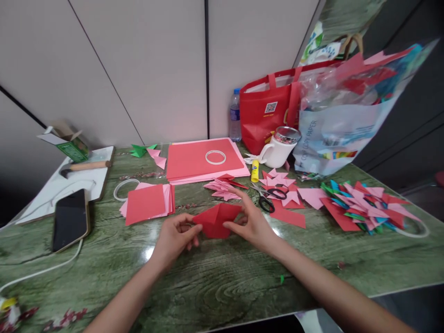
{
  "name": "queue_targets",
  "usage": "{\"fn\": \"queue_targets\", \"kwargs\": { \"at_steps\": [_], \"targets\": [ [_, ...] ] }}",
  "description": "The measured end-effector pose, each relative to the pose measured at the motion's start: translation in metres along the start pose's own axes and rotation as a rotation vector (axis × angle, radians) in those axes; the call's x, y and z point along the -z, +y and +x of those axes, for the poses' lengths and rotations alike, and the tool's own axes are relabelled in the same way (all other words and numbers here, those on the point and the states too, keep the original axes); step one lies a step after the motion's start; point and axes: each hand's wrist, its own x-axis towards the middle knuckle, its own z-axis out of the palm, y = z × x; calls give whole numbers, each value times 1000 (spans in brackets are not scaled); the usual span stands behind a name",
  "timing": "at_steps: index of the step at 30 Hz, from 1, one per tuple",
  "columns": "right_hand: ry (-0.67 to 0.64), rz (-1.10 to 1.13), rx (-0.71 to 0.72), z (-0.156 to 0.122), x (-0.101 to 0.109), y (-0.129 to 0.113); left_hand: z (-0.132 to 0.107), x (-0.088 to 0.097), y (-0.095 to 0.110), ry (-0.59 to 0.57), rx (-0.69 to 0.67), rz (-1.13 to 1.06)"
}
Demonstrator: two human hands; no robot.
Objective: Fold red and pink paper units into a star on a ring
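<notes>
A partly folded red paper (217, 219) lies on the green wood-grain table (215, 282) in front of me. My left hand (175, 238) pinches its left corner with thumb and fingers. My right hand (251, 222) holds its right side, thumb under the edge and fingers curled over the top. Both forearms reach in from the bottom of the view.
A small stack of red and pink squares (147, 202) lies left of the hands, a larger red and pink stack with a tape ring (204, 159) behind. Scissors (267, 196), a glue stick (255, 170), a white mug (279, 148), folded pieces (364, 208), a phone (70, 219), and bags stand around.
</notes>
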Motion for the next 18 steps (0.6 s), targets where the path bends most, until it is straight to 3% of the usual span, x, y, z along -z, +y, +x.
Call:
{"fn": "queue_targets", "kwargs": {
  "at_steps": [2,5,9,13,18],
  "targets": [
    [30,-47,110,1,4,-6,4,-3,1,53,-103,0],
    [45,-163,338,0,7,-9,13,-6,-5,159,-408,127],
    [62,-384,591,-7,4,8,22,-5,-24,133,-710,444],
    [-56,-530,621,-16,3,28,17,0,-41,29,-826,689],
    [-185,-635,587,-24,4,29,2,1,-43,-43,-906,927]
  ]
}}
